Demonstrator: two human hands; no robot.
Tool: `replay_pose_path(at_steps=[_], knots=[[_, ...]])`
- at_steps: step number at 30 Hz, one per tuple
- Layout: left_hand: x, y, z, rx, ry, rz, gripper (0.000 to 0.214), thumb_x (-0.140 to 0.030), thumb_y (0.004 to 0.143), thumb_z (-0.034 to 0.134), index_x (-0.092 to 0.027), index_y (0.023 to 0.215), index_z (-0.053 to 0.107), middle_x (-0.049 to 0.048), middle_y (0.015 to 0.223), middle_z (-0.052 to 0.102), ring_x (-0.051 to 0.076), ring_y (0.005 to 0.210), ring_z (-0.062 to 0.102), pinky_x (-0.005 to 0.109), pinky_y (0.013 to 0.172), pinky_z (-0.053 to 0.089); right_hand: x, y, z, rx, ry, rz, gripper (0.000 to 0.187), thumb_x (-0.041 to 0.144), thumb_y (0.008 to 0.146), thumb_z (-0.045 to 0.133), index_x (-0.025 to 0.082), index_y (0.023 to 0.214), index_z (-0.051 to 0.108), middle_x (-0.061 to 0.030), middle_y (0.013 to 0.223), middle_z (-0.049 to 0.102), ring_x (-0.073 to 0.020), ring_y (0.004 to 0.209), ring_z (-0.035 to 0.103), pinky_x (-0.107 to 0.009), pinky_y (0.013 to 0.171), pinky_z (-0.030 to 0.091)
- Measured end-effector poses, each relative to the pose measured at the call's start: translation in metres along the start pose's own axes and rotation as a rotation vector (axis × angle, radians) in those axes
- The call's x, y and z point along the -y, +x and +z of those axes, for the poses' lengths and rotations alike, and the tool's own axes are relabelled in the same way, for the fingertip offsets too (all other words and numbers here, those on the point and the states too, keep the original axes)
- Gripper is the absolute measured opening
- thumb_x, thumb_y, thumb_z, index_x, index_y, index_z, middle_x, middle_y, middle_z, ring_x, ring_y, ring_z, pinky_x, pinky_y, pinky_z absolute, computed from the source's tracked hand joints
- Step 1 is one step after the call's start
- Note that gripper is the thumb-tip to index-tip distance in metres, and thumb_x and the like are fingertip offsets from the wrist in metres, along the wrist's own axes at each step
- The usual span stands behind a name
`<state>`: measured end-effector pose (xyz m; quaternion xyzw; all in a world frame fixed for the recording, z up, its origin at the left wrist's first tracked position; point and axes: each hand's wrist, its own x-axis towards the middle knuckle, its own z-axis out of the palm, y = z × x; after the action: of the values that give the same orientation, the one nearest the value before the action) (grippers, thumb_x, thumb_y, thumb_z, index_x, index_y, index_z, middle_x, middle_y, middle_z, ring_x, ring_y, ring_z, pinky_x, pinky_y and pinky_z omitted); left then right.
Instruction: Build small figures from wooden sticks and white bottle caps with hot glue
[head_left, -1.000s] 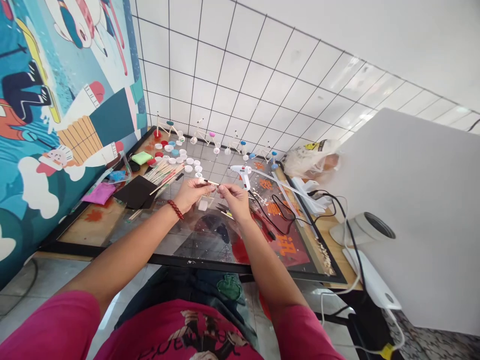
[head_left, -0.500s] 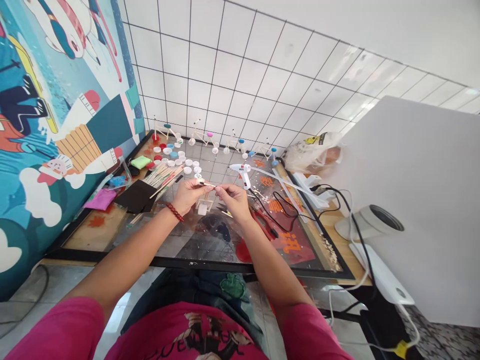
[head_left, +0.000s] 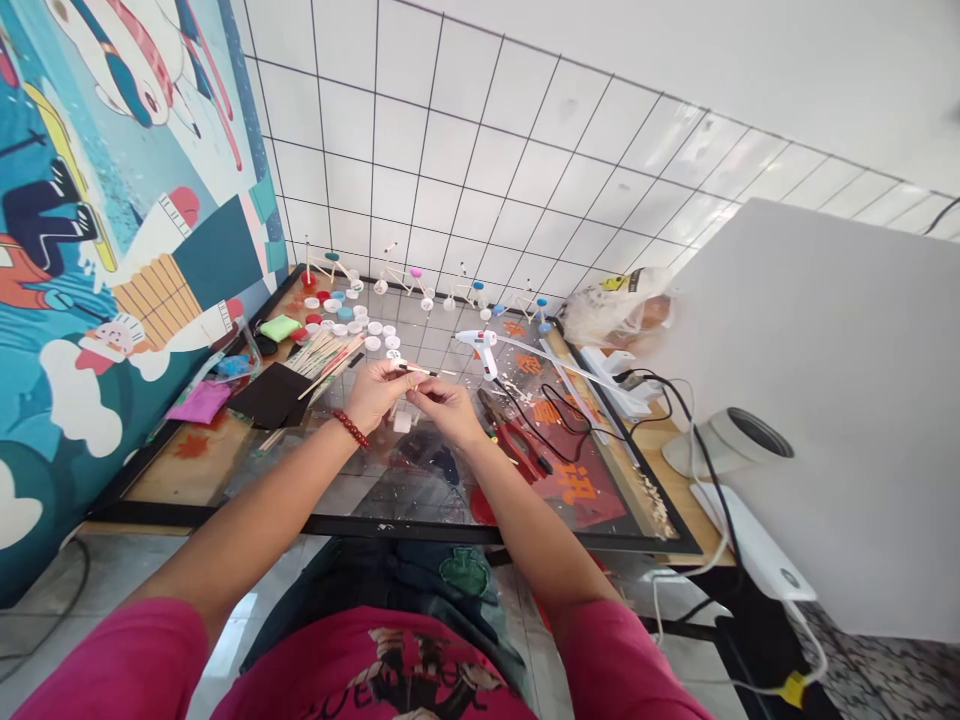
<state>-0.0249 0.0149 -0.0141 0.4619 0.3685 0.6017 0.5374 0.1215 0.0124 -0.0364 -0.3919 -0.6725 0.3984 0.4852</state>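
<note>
Both hands meet over the middle of the table around a thin wooden stick (head_left: pixel 445 373) with black bands on it. My left hand (head_left: pixel 371 397), a red bead bracelet at its wrist, is closed in a pinch on the stick's left part. My right hand (head_left: pixel 450 412) is closed on it from the right, fingertips close to my left thumb; the stick's pale end sticks out above the right fingers. Beneath the hands stands a small stick frame, mostly hidden, with a white block-like piece (head_left: pixel 403 422). A white bottle cap (head_left: pixel 393 354) lies just beyond my left hand.
A white glue gun (head_left: pixel 480 350) lies beyond my right hand, with red-handled pliers (head_left: pixel 517 440) nearer. At left are loose sticks (head_left: pixel 326 358), black sheets (head_left: pixel 271 392) and a pink packet (head_left: pixel 201 400). Bottle caps and several stick models line the back; a power strip (head_left: pixel 616 380) is right.
My right hand has shifted left and slightly down, closer to my left hand. More of the stick's right end now shows past its fingers, and the pliers' jaws are uncovered.
</note>
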Motion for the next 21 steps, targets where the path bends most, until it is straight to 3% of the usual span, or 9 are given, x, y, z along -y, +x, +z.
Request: replay_pose_path(at_steps=[4,8,10,17,19,21], knots=[[0.003,0.004,-0.004,-0.067,0.023,0.114,0.037,-0.028,0.051,0.090,-0.017,0.083,0.076,0.0029,0.079,0.073,0.017,0.074,0.065,0.032,0.073,0.053,0.001,-0.001,0.002,-0.016,0.003,-0.002,0.035,0.054,0.074,0.074,0.020,0.067,0.072,-0.0020,0.069,0.066,-0.0151,0.064,0.055,-0.029,0.064,0.044],[-0.002,0.008,-0.011,-0.111,0.171,0.364,0.014,-0.029,0.064,0.083,-0.021,0.074,0.076,0.0034,0.084,0.073,0.019,0.086,0.066,0.035,0.085,0.053,0.004,-0.001,0.001,-0.026,0.030,0.017,0.032,0.050,0.073,0.075,0.019,0.065,0.071,-0.0006,0.066,0.063,-0.0137,0.062,0.053,-0.028,0.061,0.042],[-0.005,0.009,-0.013,-0.114,0.225,0.427,0.009,-0.031,0.069,0.080,-0.022,0.070,0.076,0.0034,0.086,0.074,0.021,0.091,0.067,0.035,0.089,0.052,0.006,-0.001,0.001,-0.029,0.046,0.045,0.032,0.050,0.072,0.075,0.019,0.064,0.070,0.0001,0.064,0.062,-0.0131,0.060,0.051,-0.027,0.059,0.041],[-0.002,0.024,-0.022,-0.365,0.096,0.245,0.020,-0.037,0.066,0.080,-0.019,0.069,0.072,0.0006,0.067,0.069,0.017,0.070,0.065,0.032,0.075,0.053,0.005,0.000,-0.002,-0.103,0.092,0.118,0.039,0.057,0.068,0.075,0.019,0.067,0.069,0.0017,0.061,0.058,-0.0113,0.058,0.046,-0.026,0.057,0.039],[-0.001,0.027,-0.026,-0.387,0.047,0.190,0.027,-0.044,0.069,0.079,-0.018,0.068,0.070,0.0013,0.065,0.068,0.016,0.066,0.065,0.032,0.072,0.053,0.003,0.001,-0.004,-0.115,0.092,0.130,0.040,0.059,0.068,0.075,0.019,0.068,0.070,0.0025,0.060,0.056,-0.0110,0.057,0.045,-0.025,0.055,0.037],[0.000,0.028,-0.027,-0.333,0.047,0.135,0.035,-0.051,0.072,0.075,-0.017,0.066,0.070,0.0036,0.067,0.069,0.017,0.066,0.065,0.032,0.073,0.053,0.002,0.003,-0.005,-0.122,0.087,0.135,0.042,0.061,0.067,0.075,0.019,0.068,0.069,0.0032,0.059,0.055,-0.0107,0.056,0.044,-0.025,0.054,0.036]])
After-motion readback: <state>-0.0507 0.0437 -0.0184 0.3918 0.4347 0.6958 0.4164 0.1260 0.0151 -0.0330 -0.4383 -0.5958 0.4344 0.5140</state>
